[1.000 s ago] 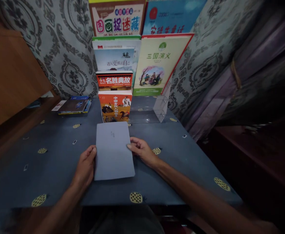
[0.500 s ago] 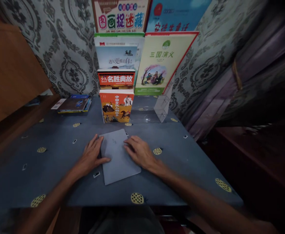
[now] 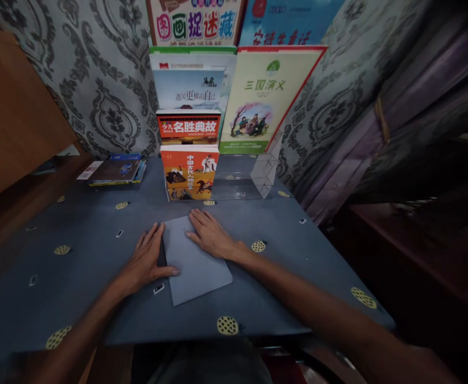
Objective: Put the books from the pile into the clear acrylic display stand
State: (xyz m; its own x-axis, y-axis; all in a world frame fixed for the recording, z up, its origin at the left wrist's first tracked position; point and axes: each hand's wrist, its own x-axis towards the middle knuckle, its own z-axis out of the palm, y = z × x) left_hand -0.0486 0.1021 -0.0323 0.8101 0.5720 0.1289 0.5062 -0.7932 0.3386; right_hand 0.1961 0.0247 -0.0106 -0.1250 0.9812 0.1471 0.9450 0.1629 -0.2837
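A plain grey-blue notebook [image 3: 197, 274], closed, lies slightly askew on the table in front of me. My left hand [image 3: 148, 261] rests along its left edge, fingers stretched out and the thumb lying on the cover. Flat over the upper right part of the cover is my right hand [image 3: 212, 234], its fingers extended toward the top edge. Neither hand is wrapped round anything. The right hand hides the notebook's upper right corner.
Behind the notebook stands a clear plastic rack [image 3: 263, 173] with several upright books, an orange one [image 3: 189, 173] in front. A small stack of books [image 3: 116, 169] lies at the back left. A patterned cloth [image 3: 282, 277] covers the table; a curtain [image 3: 338, 154] hangs at right.
My right hand has slid left and up from the notebook's right edge onto its cover, and its fingers have straightened. The left hand stays at the left edge. The view has shifted slightly.
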